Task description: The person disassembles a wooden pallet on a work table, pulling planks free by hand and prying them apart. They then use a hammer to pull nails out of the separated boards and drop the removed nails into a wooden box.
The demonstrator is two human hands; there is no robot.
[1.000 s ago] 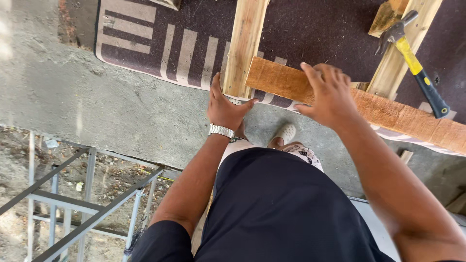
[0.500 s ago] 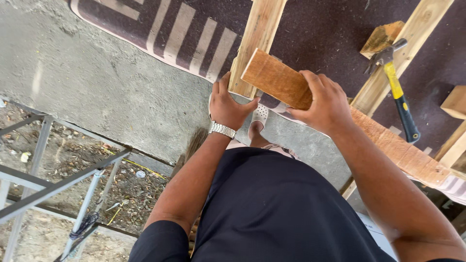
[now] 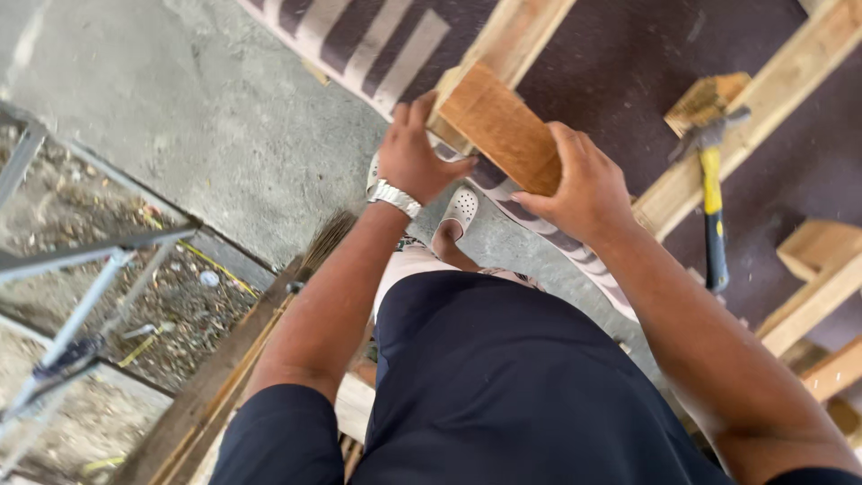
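Note:
My right hand (image 3: 582,184) grips a reddish-brown wooden beam (image 3: 496,126) near its end, and I see the beam almost end-on. My left hand (image 3: 415,153), with a silver wristwatch, holds the same beam's end from the left side. The beam lies across a pale wooden plank (image 3: 516,36) that rests on a dark mat with cream stripes (image 3: 382,40). A hammer with a yellow and black handle (image 3: 712,202) lies on the mat to the right of my right hand.
Another pale plank (image 3: 763,108) runs diagonally at the right, with wooden offcuts (image 3: 822,269) beyond it. Grey concrete floor (image 3: 215,126) lies at left. A metal frame (image 3: 81,269) stands over gravel at lower left. My foot in a white clog (image 3: 458,211) is below the beam.
The view has swung so the reddish beam now appears end-on instead of lengthwise. Both hands have stayed on the beam at its end.

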